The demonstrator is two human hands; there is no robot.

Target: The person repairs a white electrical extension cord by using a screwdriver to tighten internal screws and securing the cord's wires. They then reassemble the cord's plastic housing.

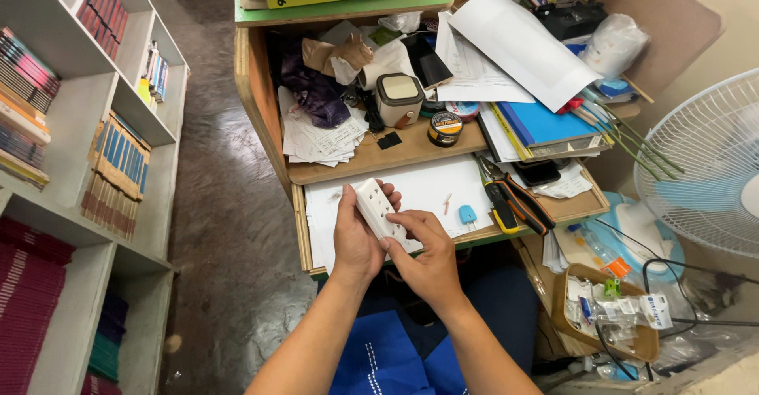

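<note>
The power strip point(378, 209) is a white, oblong block with rows of small socket holes on its face, held tilted above the front of the desk. The left hand point(356, 241) wraps it from below and behind, fingers curled round its far edge. The right hand point(423, 257) pinches its near end, thumb and fingertips pressed to the face.

Under it lies a white sheet point(411, 193) on the lower shelf of the desk point(269, 110), with a small blue plug point(467, 215) and black-and-orange pliers point(514, 201) just to the right. The upper shelf is crowded: papers, a squat beige box point(398, 98), a round tin point(445, 128), a blue folder point(538, 122).

A bookcase point(87, 166) stands to the left, with bare grey floor point(221, 221) between it and the desk. To the right a white fan point(708, 166) and a tray point(609, 316) of bagged parts crowd in close.
</note>
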